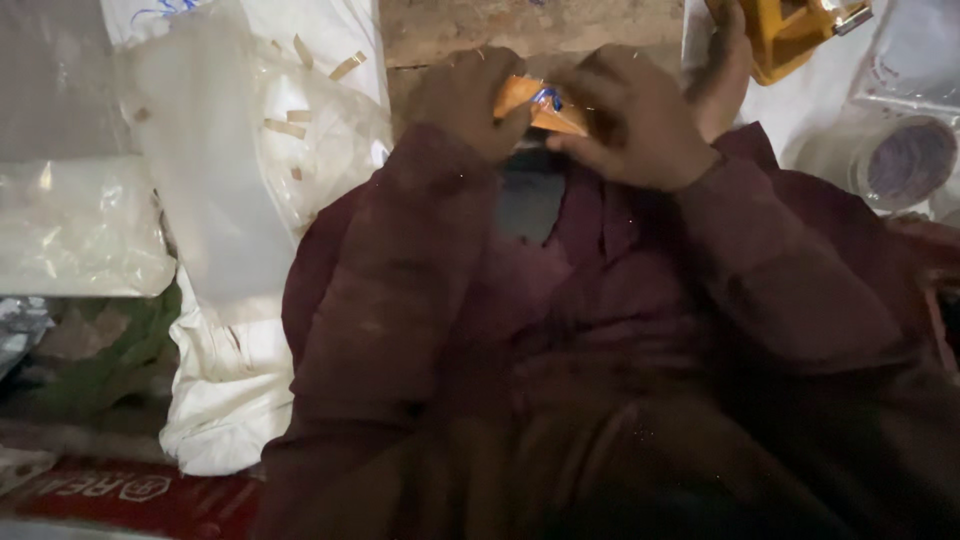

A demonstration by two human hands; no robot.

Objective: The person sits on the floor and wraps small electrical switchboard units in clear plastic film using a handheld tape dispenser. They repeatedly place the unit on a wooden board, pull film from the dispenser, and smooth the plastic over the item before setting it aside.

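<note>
Dark maroon sleeves [600, 300] filled the lower part of the view, nearest the camera, and ran up to the two hands. Left hand [465, 100] and right hand [630, 120] were drawn close together, both pinched on a small orange packet [535, 103] with a blue mark, held just above the lap at the top middle. How the fingers gripped underneath could not be told. By the look of it the packet was mid-handling, still folded between the fingertips; whether it was opened or sealed was unclear.

Left of the hands lay a clear plastic bag [300, 120] holding several short tan strips [285, 128], some loose near its top. Farther left sat a filled whitish plastic bag [80, 230], its contents blurred. A white sack [225, 400] slumped below them. To the right, a yellow tool [790, 35] lay at the top edge, with a roll of clear tape [900, 160] nearby on white sheeting.
</note>
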